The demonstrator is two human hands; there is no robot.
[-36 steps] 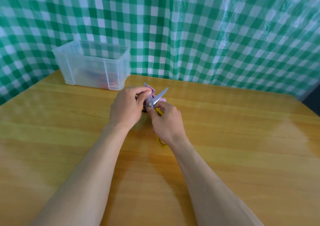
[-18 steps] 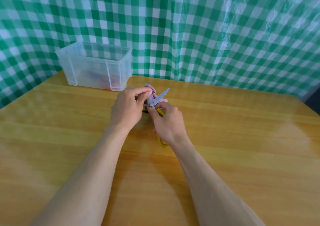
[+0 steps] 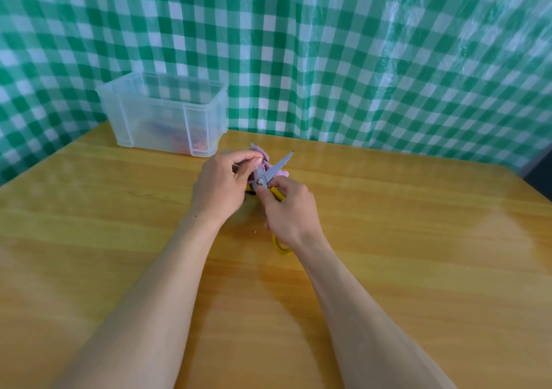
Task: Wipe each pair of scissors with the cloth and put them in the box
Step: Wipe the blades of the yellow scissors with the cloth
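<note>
Step in hand: wiping, one pair.

Yellow-handled steel scissors (image 3: pixel 277 168) are held just above the middle of the glossy wooden surface (image 3: pixel 418 239), blades spread apart. One blade points to 1 o'clock and is bare. The other points to about 12 o'clock and is wrapped in a crumpled lilac-pink cloth (image 3: pixel 263 153), with only its tip showing above the folds.

Left hand (image 3: pixel 221 185): fingers (image 3: pixel 254 160) and thumb curl together and pinch the cloth round that blade.

Right hand (image 3: pixel 291 212): fingers (image 3: pixel 264 191) are curled tight on the yellow handle just below the pivot screw. A handle loop shows under the wrist, towards 6 o'clock.

Translucent plastic box (image 3: pixel 155 119) stands at 10 o'clock from the hands, near the far edge and open-topped. Blurred red and blue shapes lie inside, probably pairs already done. No other scissors are visible on the surface.

Judgement: late in the task. Next, draw the cloth along the wrapped blade to the tip, then do the bare blade. Keep the pinch on the flat sides, off the edge. Then close the blades and carry them to the box.
</note>
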